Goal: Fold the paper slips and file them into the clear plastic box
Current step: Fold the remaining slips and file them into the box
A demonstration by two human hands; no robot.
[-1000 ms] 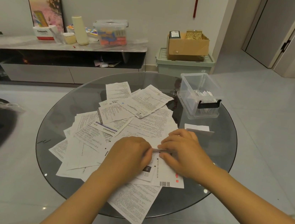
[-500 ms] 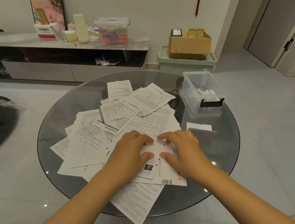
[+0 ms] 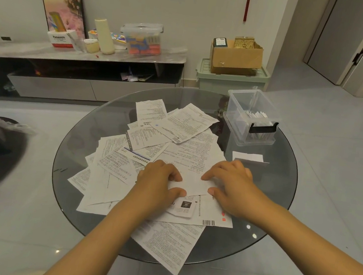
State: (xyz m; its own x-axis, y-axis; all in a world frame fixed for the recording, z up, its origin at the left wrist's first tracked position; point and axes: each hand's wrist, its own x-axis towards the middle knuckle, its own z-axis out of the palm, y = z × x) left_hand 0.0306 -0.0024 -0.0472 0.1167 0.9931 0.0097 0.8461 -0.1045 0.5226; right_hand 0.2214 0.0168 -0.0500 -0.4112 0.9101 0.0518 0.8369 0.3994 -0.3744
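1. While both hands sit at frame centre, the left hand (image 3: 159,180) and right hand (image 3: 230,184) pinch opposite ends of a blank paper slip (image 3: 193,183).
2. Around them, loose slips (image 3: 176,136) cover the glass table (image 3: 283,195).
3. Upper right, the clear plastic box (image 3: 250,116) holds folded slips.

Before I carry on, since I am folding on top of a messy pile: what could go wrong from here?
The slip pinched between the left hand and right hand lies on loose papers, so the crease may come out crooked or catch a sheet below. One long sheet overhangs the near edge of the glass table and could slide off if the pile shifts.
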